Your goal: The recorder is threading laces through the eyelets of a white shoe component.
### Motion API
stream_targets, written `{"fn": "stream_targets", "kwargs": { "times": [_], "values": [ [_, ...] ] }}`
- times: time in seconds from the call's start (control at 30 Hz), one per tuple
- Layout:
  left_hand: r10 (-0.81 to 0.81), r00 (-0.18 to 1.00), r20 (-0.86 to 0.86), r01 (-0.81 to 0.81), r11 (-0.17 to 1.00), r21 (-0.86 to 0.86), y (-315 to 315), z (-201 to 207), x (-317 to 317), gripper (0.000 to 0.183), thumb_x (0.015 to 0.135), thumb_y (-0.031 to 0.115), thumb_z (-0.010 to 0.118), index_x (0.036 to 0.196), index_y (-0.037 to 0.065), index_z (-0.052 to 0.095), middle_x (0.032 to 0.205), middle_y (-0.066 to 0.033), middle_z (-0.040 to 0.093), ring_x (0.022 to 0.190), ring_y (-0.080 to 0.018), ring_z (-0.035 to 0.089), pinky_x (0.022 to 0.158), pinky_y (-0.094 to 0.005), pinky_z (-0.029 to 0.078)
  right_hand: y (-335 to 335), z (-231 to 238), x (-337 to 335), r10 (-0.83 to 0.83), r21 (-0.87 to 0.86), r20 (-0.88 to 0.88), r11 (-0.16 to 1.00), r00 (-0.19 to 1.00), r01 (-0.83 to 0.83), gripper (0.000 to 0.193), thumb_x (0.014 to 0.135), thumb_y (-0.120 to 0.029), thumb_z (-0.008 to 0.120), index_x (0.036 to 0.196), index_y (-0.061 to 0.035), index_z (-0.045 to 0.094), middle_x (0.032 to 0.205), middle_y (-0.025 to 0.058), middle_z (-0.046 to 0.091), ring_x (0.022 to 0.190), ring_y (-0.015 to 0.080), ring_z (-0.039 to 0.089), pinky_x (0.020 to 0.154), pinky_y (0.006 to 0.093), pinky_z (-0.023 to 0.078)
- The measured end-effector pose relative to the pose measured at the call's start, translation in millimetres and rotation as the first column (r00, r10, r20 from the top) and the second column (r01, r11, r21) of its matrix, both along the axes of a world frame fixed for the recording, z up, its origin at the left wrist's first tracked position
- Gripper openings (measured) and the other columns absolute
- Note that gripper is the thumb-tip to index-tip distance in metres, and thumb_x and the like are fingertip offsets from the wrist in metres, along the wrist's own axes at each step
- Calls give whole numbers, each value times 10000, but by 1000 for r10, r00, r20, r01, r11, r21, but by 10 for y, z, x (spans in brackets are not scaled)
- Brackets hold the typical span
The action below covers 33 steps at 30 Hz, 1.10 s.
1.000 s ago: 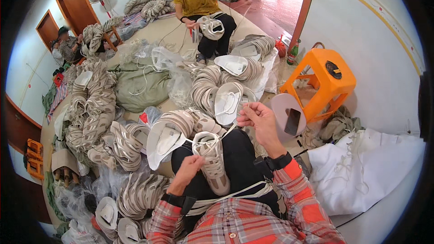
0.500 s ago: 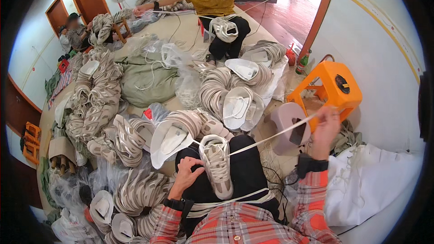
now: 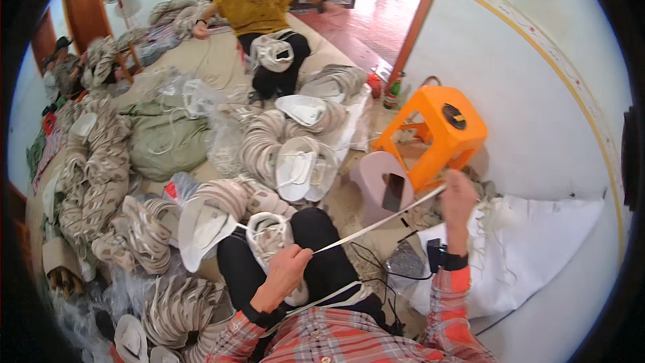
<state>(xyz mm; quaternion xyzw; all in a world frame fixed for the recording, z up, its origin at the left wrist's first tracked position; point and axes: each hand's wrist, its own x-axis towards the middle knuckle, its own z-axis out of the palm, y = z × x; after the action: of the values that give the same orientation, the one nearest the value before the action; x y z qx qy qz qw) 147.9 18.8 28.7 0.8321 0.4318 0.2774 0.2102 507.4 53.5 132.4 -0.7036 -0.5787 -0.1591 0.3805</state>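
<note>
A beige and white shoe upper (image 3: 267, 236) rests on my lap, partly laced, its lower part hidden behind my left hand. My left hand (image 3: 287, 273) is closed in front of it, fingers pinching a pale shoelace (image 3: 378, 221). That lace runs taut up to the right, where my right hand (image 3: 459, 203) is closed on its other part, held out beside the lilac stool. Another short piece of lace sticks out at the upper's left side, next to a stack of shoe uppers (image 3: 216, 210).
Stacks of uppers (image 3: 295, 161) cover much of the floor ahead and left, around a green sack (image 3: 166, 142). A lilac stool (image 3: 368, 185) with a phone (image 3: 394, 192) stands before an orange stool (image 3: 430, 111). White sheeting (image 3: 537, 249) lies right. A person in a yellow top (image 3: 259, 3) sits opposite.
My left hand has moved right, across the upper and onto the lace. My right hand still stretches the lace out. The whole view has shifted, and the person opposite has lowered their arms.
</note>
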Motion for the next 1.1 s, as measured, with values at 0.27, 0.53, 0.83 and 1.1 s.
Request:
{"fn": "stream_targets", "kwargs": {
  "times": [0.27,0.53,0.83,1.1],
  "values": [
    [-86,995,-56,85,996,-13,-61,1,32,44,773,127,581,789,88,567,708,-81,481,688,-266,518,609,-372,410,-173,-652,-1623,218,-488,-848,38,484,-872,184,828,-163,543,972,-51,561,650,96,616,524,205,604,474,313,478],
    [116,990,-80,-101,980,169,61,58,-167,157,738,124,607,886,84,571,820,-78,531,750,-274,514,667,-380,403,-343,-1278,-844,604,-582,-526,258,599,-771,185,796,-184,560,786,-5,608,678,144,604,569,262,587,516,353,452],
    [500,819,-283,-443,863,243,307,-150,-773,99,771,116,577,839,46,563,835,-70,547,786,-217,517,710,-347,397,-638,-1248,353,-10,-440,-712,786,702,-434,242,833,-115,527,1022,24,586,860,148,638,819,275,626,736,358,500],
    [665,465,584,-90,692,-716,-26,-146,-980,109,756,24,576,865,22,577,803,-14,565,768,-90,525,702,-211,410,-583,-1327,275,166,159,-975,986,-151,59,266,887,-105,520,1091,58,468,1014,154,577,862,214,597,761,303,506]
  ]
}}
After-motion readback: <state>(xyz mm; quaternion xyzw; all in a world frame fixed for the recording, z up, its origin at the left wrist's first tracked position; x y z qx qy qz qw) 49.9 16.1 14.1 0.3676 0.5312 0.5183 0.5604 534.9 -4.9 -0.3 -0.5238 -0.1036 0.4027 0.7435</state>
